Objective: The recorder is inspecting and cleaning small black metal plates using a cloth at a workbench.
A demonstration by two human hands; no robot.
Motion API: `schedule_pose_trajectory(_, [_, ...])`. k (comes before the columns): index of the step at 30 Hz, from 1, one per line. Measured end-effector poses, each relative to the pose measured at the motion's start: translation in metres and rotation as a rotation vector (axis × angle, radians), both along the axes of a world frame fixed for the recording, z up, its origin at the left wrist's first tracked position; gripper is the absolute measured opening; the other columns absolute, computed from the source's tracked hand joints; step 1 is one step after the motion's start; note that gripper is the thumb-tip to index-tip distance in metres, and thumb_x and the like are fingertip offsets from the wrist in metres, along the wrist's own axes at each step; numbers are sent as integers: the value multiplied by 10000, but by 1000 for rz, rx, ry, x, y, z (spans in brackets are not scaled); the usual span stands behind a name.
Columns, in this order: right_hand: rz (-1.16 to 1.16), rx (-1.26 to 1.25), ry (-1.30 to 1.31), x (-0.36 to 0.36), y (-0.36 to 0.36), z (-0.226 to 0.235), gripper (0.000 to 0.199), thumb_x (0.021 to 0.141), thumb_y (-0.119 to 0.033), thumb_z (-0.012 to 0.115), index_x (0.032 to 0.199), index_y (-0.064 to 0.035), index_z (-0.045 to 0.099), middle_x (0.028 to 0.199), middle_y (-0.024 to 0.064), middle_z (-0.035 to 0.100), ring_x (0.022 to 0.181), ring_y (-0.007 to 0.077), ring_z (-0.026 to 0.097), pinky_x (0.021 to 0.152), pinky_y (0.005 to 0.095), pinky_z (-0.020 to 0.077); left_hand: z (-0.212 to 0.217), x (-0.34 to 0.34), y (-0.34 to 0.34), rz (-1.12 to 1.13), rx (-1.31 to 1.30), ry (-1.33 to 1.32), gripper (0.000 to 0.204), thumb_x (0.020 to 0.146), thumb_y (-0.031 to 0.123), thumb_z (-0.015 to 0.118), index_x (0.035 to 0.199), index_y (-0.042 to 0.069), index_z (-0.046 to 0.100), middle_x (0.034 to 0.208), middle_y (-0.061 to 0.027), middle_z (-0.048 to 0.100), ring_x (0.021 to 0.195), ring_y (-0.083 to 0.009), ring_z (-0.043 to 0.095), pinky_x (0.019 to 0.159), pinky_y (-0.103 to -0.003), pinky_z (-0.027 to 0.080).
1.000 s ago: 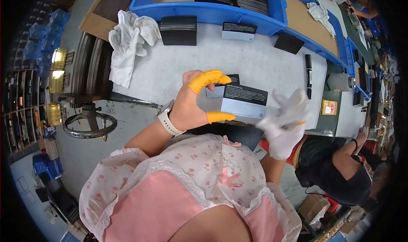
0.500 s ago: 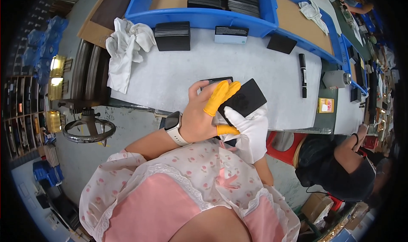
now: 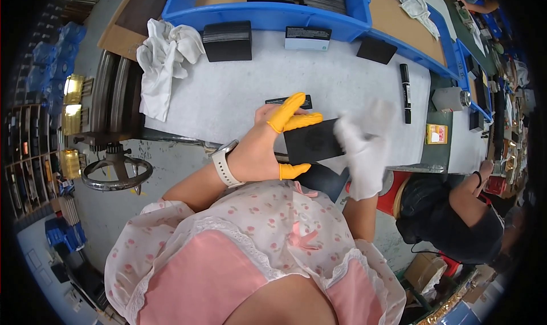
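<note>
Head view: card swung round, long axis sideways; our half-curled left hand grips it; blurred right hand's hold we can't tell.

Bright yellow catches the eye: three finger cots capping the left hand, a pale-banded wristwatch on that arm. The right hand wears a white glove, motion-blurred. And the top: white, pink floral print, puffed sleeves, lace trim, pink panels, ribbon bows!
</note>
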State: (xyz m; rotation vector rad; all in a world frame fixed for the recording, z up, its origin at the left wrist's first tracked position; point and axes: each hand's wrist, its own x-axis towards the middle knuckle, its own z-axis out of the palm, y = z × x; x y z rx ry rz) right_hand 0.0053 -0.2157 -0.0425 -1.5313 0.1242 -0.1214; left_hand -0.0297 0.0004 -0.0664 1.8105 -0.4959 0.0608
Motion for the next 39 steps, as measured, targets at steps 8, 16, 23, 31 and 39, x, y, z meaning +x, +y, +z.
schedule_pose_trajectory(8, [235,-140,35,-7,22,2,359,987,-101,760,1283,7,590,1213,56,664,1088,104,596,985,280,492,-12,5,4,178,229,-184,1167,648,417,977,1585,47,388,1497,-146,507,1385,-356,448,1198,-524,238])
schedule_pose_trajectory(16, [94,-76,63,-4,14,-5,347,1084,-127,625,1383,41,572,1317,64,653,1193,106,590,1048,254,440,11,2,18,104,329,-238,1073,667,476,962,1530,61,477,1388,-106,627,1354,-296,493,1188,-550,238])
schedule_pose_trajectory(23, [38,-105,-2,1,2,-2,383,1079,-91,620,1429,49,552,1378,95,646,1237,125,583,1094,278,416,-1,2,20,146,241,-170,1020,705,450,961,1516,56,483,1300,-67,730,1245,-247,615,1175,-520,242])
schedule_pose_trajectory(31, [-2,5,68,4,3,7,394,1064,-110,659,1424,26,577,1312,42,667,1070,45,600,905,198,472,-7,3,22,157,109,-136,1099,689,472,971,1547,36,441,1288,-78,746,1256,-231,614,1168,-472,253])
schedule_pose_trajectory(39, [-8,35,82,2,13,15,484,963,-32,762,1398,49,564,1329,93,660,1078,74,623,881,222,525,-15,1,27,114,82,-26,1237,639,401,1018,1616,46,348,1451,-136,646,1393,-247,517,1206,-428,295])
